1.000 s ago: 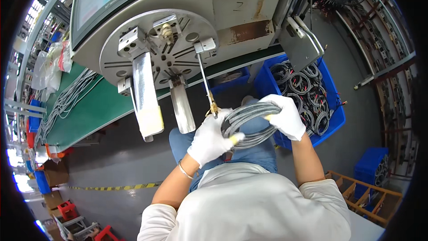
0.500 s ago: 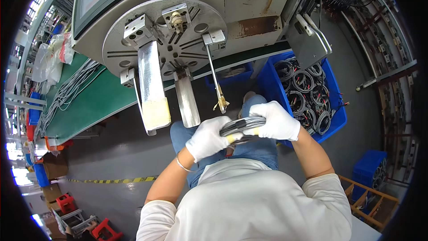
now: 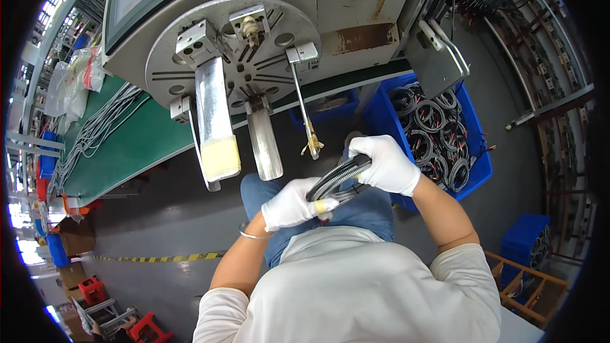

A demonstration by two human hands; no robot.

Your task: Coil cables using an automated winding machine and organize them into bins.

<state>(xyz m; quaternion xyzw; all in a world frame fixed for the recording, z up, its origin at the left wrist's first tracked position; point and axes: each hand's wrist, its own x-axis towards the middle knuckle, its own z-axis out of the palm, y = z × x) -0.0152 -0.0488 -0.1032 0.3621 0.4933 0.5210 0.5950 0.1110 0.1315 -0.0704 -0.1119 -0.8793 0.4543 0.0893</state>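
- I see the winding machine [image 3: 356,19] filling the top of the view: a grey housing with a round slotted disc [image 3: 232,57] on its face.
- From the disc hang a broad metal arm [image 3: 215,117] with a yellow-taped end, a shorter metal blade [image 3: 264,143] and a thin rod [image 3: 302,111] with a yellowish tie at its tip.
- A green bench [image 3: 127,146] runs off to the left, with loose grey wires [image 3: 95,127] lying on it.
- A blue bin [image 3: 473,146] stands right of my lap, holding many dark coiled cables [image 3: 435,124].
- My right hand [image 3: 384,165], in a white glove, is closed around the far end of a cable bundle [image 3: 337,178].
- My left hand [image 3: 292,203], also gloved, is clenched around the near end of the same bundle; a thin bracelet shows on that wrist.
- The bundle itself, grey and black strands pressed flat, sits between both hands above my lap, below the rod's tip and not touching it.
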